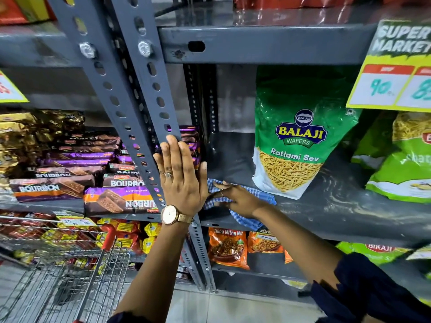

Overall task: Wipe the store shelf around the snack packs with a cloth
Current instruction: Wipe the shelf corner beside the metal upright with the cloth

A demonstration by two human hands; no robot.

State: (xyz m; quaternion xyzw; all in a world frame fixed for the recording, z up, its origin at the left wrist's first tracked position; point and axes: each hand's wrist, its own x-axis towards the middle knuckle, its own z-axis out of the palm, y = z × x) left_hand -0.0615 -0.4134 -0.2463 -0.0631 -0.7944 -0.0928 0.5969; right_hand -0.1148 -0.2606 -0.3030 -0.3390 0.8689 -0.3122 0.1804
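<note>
As right hand (235, 201) presses — cloth (264, 198) beneath.

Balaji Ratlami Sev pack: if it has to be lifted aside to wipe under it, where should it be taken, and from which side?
Probably by its upper left edge, coming from the front-left. The Balaji Ratlami Sev pack stands upright on the shelf with bare shelf to its left, while a light green pack crowds its right. Pinching with the fingers above the filled lower part should keep it hanging upright.
</note>
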